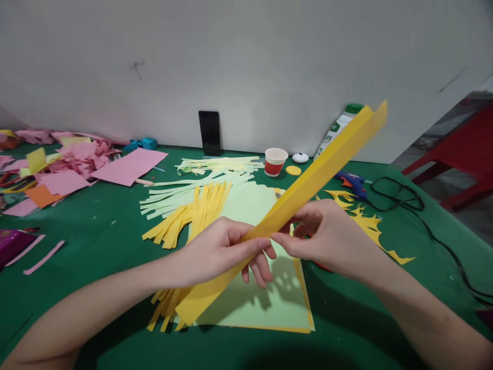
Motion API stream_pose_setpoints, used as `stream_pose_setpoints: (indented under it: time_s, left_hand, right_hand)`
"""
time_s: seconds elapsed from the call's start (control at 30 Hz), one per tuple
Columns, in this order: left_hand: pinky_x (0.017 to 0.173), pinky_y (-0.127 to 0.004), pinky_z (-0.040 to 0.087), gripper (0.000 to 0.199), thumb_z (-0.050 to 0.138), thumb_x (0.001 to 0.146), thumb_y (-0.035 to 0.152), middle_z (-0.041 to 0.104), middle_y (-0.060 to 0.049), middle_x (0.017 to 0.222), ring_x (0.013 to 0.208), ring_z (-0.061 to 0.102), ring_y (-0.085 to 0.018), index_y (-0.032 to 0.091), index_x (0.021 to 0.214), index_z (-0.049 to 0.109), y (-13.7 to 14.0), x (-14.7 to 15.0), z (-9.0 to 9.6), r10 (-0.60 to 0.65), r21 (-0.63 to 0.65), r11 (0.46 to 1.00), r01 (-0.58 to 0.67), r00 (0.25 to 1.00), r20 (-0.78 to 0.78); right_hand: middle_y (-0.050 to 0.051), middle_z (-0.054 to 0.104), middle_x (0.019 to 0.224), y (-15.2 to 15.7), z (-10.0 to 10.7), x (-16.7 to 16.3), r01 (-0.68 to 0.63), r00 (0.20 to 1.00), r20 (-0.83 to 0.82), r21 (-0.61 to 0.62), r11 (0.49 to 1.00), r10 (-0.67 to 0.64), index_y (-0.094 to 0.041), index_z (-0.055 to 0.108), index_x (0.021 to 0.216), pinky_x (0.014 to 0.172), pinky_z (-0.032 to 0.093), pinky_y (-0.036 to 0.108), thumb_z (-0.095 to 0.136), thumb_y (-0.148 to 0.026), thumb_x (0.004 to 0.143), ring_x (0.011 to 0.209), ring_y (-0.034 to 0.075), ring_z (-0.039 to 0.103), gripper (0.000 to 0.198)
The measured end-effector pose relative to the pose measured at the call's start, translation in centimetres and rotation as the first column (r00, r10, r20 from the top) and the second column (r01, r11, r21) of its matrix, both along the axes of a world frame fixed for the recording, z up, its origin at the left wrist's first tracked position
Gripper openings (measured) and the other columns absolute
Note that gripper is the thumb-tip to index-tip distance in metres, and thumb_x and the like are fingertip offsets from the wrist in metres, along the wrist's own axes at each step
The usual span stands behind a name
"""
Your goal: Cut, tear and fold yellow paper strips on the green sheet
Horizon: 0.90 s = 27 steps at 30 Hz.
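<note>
A long yellow paper strip (319,172), folded along its length, slants across the view from lower left to upper right. My left hand (231,252) grips its lower middle between thumb and fingers. Just to the right, my right hand (319,226) pinches the strip's lower edge with thumb and fingertips. Beneath both hands lies a light green paper sheet (246,308), with yellow paper showing along its edges. Bundles of cut yellow strips (208,205) lie left of the sheet, and pale green strips (165,200) spread out behind them.
On the green table (96,236) are pink paper (131,165), a paper cup (275,162), a yellow disc (293,170), jagged yellow scraps (370,226) and a blue glue gun (352,185) with a black cable (435,236). A phone (210,132) leans on the wall. Right stands a red chair (458,149).
</note>
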State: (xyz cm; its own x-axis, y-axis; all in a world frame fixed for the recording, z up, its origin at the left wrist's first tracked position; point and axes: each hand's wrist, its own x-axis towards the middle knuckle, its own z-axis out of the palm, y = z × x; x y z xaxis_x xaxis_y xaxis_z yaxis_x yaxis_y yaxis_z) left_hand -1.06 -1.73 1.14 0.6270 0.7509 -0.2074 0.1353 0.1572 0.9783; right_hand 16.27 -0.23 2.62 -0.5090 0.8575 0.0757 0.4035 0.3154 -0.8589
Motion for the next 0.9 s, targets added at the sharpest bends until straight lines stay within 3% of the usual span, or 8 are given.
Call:
stream_pose_setpoints:
  time_s: [0.17,0.37,0.5,0.73,0.9]
  left_hand:
    - [0.055,-0.017,0.048,0.025,0.044,0.086,0.029,0.068,-0.003,0.065,0.058,0.062,-0.009,0.012,0.074,0.057,-0.1,-0.1,0.4,-0.005,-0.02,1.0,0.005,1.0,0.0]
    - [0.055,-0.018,0.049,0.026,0.044,0.086,0.03,0.068,-0.004,0.064,0.058,0.063,-0.01,0.012,0.073,0.057,-0.1,-0.1,0.5,-0.027,-0.037,0.999,0.027,1.0,-0.01]
    - [0.056,-0.019,0.049,0.026,0.044,0.087,0.031,0.069,-0.004,0.066,0.059,0.063,-0.01,0.013,0.073,0.058,-0.2,-0.3,0.6,-0.058,-0.027,0.998,0.057,0.998,-0.025]
    - [0.056,-0.019,0.049,0.027,0.044,0.087,0.03,0.069,-0.005,0.067,0.06,0.063,-0.011,0.013,0.073,0.058,-0.2,-0.4,0.8,-0.087,-0.033,0.996,0.086,0.995,-0.04]
    - [0.056,-0.018,0.049,0.027,0.043,0.087,0.029,0.069,-0.005,0.066,0.06,0.063,-0.01,0.013,0.073,0.058,-0.2,-0.4,0.8,-0.097,-0.028,0.995,0.095,0.994,-0.048]
  right_hand:
    - [-0.001,0.063,0.062,0.5,0.3,1.0,0.071,0.997,-0.046,0.045,0.996,-0.069,-0.019,0.07,0.076,0.045,0.042,0.02,0.056,-0.016,0.069,0.054,0.01,0.053,0.015]
    - [0.001,0.063,0.063,1.1,1.0,2.5,0.221,0.974,-0.072,0.119,0.968,-0.213,-0.016,0.07,0.075,0.041,0.038,0.02,0.061,-0.021,0.067,0.05,0.008,0.048,0.013]
    - [-0.003,0.051,0.043,1.3,1.6,3.5,0.321,0.945,-0.131,0.189,0.928,-0.301,-0.016,0.068,0.065,0.034,0.032,0.02,0.063,-0.019,0.062,0.039,0.006,0.041,0.006]
    - [-0.002,0.053,0.042,1.8,2.4,6.0,0.531,0.847,-0.203,0.267,0.804,-0.492,-0.017,0.069,0.065,0.035,0.034,0.022,0.067,-0.016,0.057,0.036,0.007,0.045,0.008]
    - [-0.001,0.052,0.046,1.7,2.6,6.5,0.653,0.757,-0.302,0.383,0.653,-0.58,-0.019,0.068,0.067,0.039,0.033,0.026,0.067,-0.015,0.062,0.039,0.007,0.044,0.006]
